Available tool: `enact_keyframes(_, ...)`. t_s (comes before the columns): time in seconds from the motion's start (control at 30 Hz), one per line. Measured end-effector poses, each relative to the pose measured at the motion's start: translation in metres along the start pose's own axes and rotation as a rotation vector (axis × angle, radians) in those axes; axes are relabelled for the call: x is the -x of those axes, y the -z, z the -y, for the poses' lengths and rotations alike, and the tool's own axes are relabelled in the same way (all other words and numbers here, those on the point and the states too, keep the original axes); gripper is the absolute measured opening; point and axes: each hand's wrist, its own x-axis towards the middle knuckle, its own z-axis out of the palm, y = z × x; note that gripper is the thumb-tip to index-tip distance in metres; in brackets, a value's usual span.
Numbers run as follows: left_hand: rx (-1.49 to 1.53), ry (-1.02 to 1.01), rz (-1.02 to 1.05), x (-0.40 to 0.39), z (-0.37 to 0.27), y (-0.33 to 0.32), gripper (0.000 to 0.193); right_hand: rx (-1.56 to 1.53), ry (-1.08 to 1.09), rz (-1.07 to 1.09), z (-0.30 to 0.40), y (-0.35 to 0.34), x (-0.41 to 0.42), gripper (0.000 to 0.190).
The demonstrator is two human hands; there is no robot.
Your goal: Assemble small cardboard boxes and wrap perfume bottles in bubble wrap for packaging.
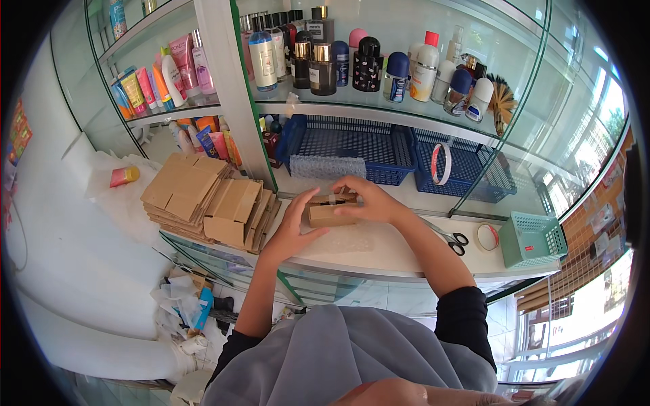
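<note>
A small brown cardboard box (331,215) sits on the white counter in front of me, with a strip of clear tape (333,199) at its top. My left hand (293,229) is held at the box's left side, fingers spread and nothing in its grasp. Around the right end curves my right hand (373,199), its thumb over the near side and its fingertips by the tape. Whether it grips the box or only rests there is unclear. Just in front lies a flat piece of clear bubble wrap (348,245).
Stacked cardboard boxes (185,185) stand left. Black-handled scissors (454,241), a tape roll (488,237) and a green plastic basket (533,243) lie right. Behind are rolled bubble wrap (327,167), blue baskets (391,172), another tape roll (441,164) and a glass shelf (365,99) of bottles.
</note>
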Motion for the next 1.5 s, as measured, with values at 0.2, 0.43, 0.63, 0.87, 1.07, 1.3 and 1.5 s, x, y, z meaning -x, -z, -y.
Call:
enact_keyframes(0.2,0.054,0.033,-0.015,0.0,-0.004,-0.001,0.074,-0.014,0.094,-0.137,0.003,-0.013,-0.005,0.022)
enact_keyframes(0.43,0.23,0.085,-0.126,-0.01,-0.008,-0.008,0.045,-0.124,0.113,-0.164,0.006,-0.019,-0.004,0.015)
enact_keyframes(0.63,0.32,0.079,-0.21,-0.013,0.005,-0.021,0.02,-0.049,0.102,-0.202,0.004,-0.025,-0.002,0.012)
enact_keyframes(0.87,0.334,0.048,-0.226,-0.013,0.011,-0.023,0.012,0.082,0.138,-0.258,0.01,-0.029,-0.002,0.015)
enact_keyframes(1.07,0.295,0.067,-0.241,-0.015,0.011,-0.025,0.007,0.106,0.094,-0.231,0.007,-0.028,-0.003,0.017)
enact_keyframes(1.3,0.29,0.068,-0.249,-0.014,0.015,-0.025,0.006,-0.231,-0.14,-0.326,-0.006,-0.046,-0.009,0.045)
enact_keyframes(1.5,0.278,0.061,-0.249,-0.016,0.012,-0.026,0.007,-0.087,-0.074,-0.438,-0.043,-0.055,-0.016,0.039)
